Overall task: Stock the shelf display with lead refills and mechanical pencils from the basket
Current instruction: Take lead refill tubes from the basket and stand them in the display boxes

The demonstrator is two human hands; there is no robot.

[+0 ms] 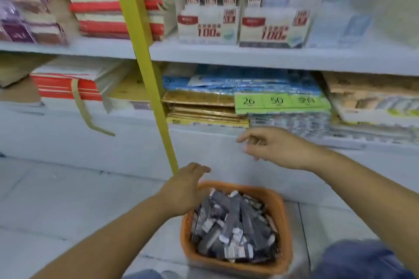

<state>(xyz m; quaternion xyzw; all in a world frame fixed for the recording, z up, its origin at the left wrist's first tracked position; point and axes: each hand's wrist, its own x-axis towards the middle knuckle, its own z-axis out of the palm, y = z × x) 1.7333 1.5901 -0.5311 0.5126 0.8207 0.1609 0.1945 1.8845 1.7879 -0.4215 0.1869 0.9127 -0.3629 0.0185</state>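
**Hands above the basket, stock unloaded**

The basket is orange and stands on the floor, in front of the shelf unit. It is heaped with dark grey packets bearing white labels; blur hides whether they are refills or pencils.

The left hand hovers over the basket's left rear rim, palm down, fingers straight and slightly spread, holding nothing. Contact with the rim cannot be determined.

The right hand is raised above and behind the basket, near the lower shelf edge. Its fingers are loosely curled, thumb close to forefinger; whether they pinch anything cannot be determined.

Two display boxes printed "100" stand on the upper shelf, high behind the basket. A yellow post rises behind the basket's left side. Green tags lie behind the right hand.
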